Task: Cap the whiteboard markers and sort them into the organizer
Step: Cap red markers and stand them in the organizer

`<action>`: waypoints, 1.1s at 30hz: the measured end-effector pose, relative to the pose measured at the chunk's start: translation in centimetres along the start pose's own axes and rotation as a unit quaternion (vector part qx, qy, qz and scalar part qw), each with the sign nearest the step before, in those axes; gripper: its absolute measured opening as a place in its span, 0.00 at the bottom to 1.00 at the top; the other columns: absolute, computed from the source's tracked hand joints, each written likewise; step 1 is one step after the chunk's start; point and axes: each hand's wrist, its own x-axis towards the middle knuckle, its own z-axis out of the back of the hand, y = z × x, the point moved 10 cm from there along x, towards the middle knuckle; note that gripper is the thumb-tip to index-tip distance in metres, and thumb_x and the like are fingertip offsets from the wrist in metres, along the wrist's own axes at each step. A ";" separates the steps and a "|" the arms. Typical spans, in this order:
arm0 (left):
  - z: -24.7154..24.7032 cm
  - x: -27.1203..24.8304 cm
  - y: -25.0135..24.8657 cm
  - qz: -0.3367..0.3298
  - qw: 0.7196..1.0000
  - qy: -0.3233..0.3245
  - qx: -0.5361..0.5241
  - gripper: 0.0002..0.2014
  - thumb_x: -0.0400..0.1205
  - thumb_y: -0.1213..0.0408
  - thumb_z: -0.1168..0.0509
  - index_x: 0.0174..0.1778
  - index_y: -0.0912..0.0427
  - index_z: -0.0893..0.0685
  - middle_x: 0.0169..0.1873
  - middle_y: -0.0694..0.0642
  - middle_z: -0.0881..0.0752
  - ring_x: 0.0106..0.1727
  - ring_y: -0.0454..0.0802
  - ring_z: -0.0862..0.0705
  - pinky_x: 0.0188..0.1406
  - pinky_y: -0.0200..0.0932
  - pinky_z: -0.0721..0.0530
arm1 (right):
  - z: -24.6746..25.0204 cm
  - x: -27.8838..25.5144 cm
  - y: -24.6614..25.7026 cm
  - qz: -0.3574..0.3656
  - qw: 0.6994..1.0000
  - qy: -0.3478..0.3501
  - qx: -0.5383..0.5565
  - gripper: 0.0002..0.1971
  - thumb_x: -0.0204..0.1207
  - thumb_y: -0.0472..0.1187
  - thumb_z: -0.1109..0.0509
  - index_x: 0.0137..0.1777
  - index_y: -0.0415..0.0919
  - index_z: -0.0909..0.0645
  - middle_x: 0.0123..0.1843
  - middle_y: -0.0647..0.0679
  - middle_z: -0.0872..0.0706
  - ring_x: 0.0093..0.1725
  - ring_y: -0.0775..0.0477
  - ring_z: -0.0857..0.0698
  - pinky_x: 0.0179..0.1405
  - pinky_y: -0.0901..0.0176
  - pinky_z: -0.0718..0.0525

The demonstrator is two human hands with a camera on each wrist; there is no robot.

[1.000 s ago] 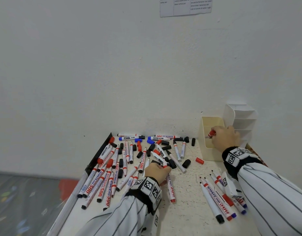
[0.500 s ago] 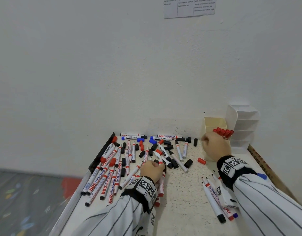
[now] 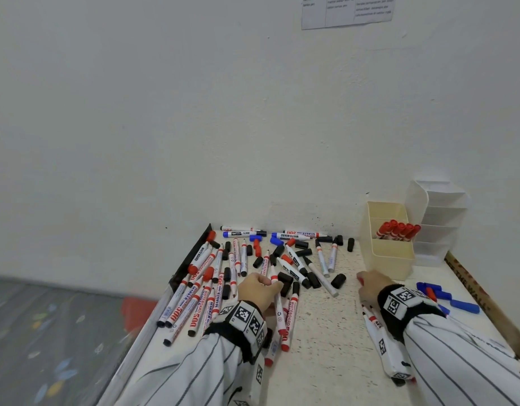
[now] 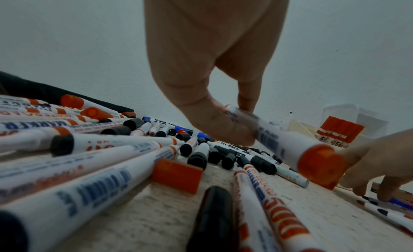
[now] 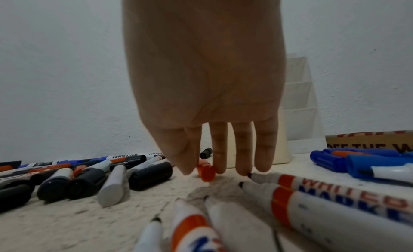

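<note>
Left hand (image 3: 257, 288) pinches uncapped red marker (image 4: 288, 141) above table (image 3: 326, 332). Right hand (image 3: 371, 284), fingers (image 5: 220, 150) straight, unclenched, reaches loose red cap (image 5: 205, 171) beside organizer (image 3: 393, 256). Advice: pinch cap by sides, align open end with tip, press until seated.

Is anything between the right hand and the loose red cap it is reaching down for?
Nothing visible. The right hand hangs directly over the red cap, fingers straight on either side of it. Black caps lie to its left and uncapped markers to its right, clear of the cap.
</note>
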 end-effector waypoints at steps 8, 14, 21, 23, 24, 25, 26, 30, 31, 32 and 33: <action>-0.2 0.3 0.1 -0.019 0.999 -0.011 0.031 0.08 0.77 0.60 0.30 0.42 0.57 0.23 0.39 0.54 0.17 0.31 0.45 0.18 0.23 0.37 0.19 | 0.8 -0.5 0.3 0.018 0.998 -0.035 0.054 0.19 0.77 0.33 0.39 0.67 0.43 0.22 0.69 0.44 0.23 0.66 0.44 0.22 0.64 0.60 0.22; -0.3 0.4 -0.3 -0.043 0.995 -0.021 0.084 0.07 0.77 0.57 0.34 0.46 0.55 0.20 0.51 0.54 0.16 0.47 0.48 0.18 0.39 0.38 0.23 | 3.7 -1.5 -0.3 0.023 0.975 -0.167 0.148 0.06 0.74 0.33 0.35 0.41 0.45 0.24 0.51 0.44 0.18 0.50 0.44 0.18 0.51 0.54 0.17; -1.9 -0.2 -1.0 -0.074 0.996 -0.002 0.051 0.05 0.82 0.58 0.38 0.45 0.54 0.19 0.34 0.50 0.19 0.32 0.45 0.23 0.34 0.42 0.22 | 7.1 -3.4 1.7 0.106 0.923 -0.233 0.286 0.11 0.81 0.35 0.41 0.60 0.36 0.23 0.35 0.47 0.21 0.36 0.47 0.24 0.32 0.59 0.29; -2.6 -0.5 -1.4 -0.089 0.995 0.011 0.050 0.07 0.83 0.59 0.38 0.49 0.55 0.17 0.36 0.51 0.17 0.32 0.45 0.24 0.35 0.40 0.22 | 7.6 -4.2 2.4 0.124 0.906 -0.240 0.325 0.06 0.79 0.34 0.38 0.55 0.36 0.24 0.36 0.48 0.23 0.37 0.47 0.23 0.33 0.60 0.28; -3.0 -0.6 -1.5 -0.097 0.994 0.018 0.051 0.08 0.83 0.59 0.38 0.51 0.56 0.16 0.40 0.51 0.15 0.35 0.46 0.21 0.40 0.41 0.20 | 7.6 -4.6 2.8 0.130 0.900 -0.237 0.342 0.05 0.78 0.34 0.36 0.53 0.37 0.26 0.39 0.47 0.21 0.41 0.45 0.21 0.38 0.57 0.24; -3.3 -0.7 -1.6 -0.104 0.993 0.025 0.056 0.09 0.83 0.59 0.38 0.53 0.57 0.16 0.45 0.52 0.14 0.40 0.47 0.19 0.47 0.44 0.18 | 7.6 -4.9 3.3 0.139 0.894 -0.231 0.359 0.06 0.77 0.33 0.35 0.51 0.39 0.27 0.43 0.46 0.20 0.45 0.43 0.19 0.44 0.53 0.20; -3.5 -0.8 -1.7 -0.113 0.991 0.029 0.066 0.10 0.82 0.58 0.37 0.55 0.57 0.15 0.47 0.53 0.13 0.45 0.49 0.17 0.53 0.45 0.17 | 7.4 -5.1 3.8 0.148 0.887 -0.222 0.377 0.07 0.77 0.32 0.35 0.52 0.40 0.28 0.45 0.45 0.20 0.46 0.42 0.17 0.49 0.49 0.17; -4.0 -1.1 -2.2 -0.146 0.985 0.030 0.092 0.10 0.82 0.59 0.36 0.55 0.57 0.15 0.45 0.51 0.15 0.47 0.46 0.19 0.52 0.42 0.19 | 6.1 -6.4 6.2 0.196 0.883 -0.170 0.391 0.10 0.78 0.29 0.37 0.57 0.41 0.23 0.46 0.53 0.19 0.43 0.53 0.16 0.41 0.70 0.20; -4.1 -1.2 -2.2 -0.151 0.984 0.029 0.094 0.09 0.82 0.59 0.36 0.54 0.57 0.15 0.44 0.51 0.15 0.46 0.46 0.19 0.52 0.42 0.19 | 5.8 -6.7 6.7 0.207 0.882 -0.162 0.391 0.10 0.78 0.29 0.36 0.55 0.42 0.22 0.46 0.53 0.19 0.43 0.54 0.16 0.38 0.73 0.23; -4.2 -1.2 -2.3 -0.157 0.982 0.029 0.097 0.09 0.82 0.60 0.36 0.54 0.56 0.15 0.44 0.52 0.15 0.45 0.46 0.20 0.52 0.43 0.19 | 5.5 -7.0 7.0 0.214 0.881 -0.159 0.390 0.10 0.78 0.29 0.36 0.52 0.44 0.22 0.48 0.52 0.18 0.43 0.53 0.16 0.37 0.75 0.24; -4.4 -1.2 -2.3 -0.160 0.981 0.032 0.100 0.08 0.81 0.60 0.35 0.53 0.55 0.15 0.44 0.52 0.15 0.45 0.45 0.20 0.50 0.41 0.19 | 5.3 -7.2 7.2 0.220 0.881 -0.158 0.386 0.10 0.77 0.29 0.35 0.49 0.46 0.23 0.50 0.50 0.17 0.43 0.52 0.17 0.36 0.75 0.25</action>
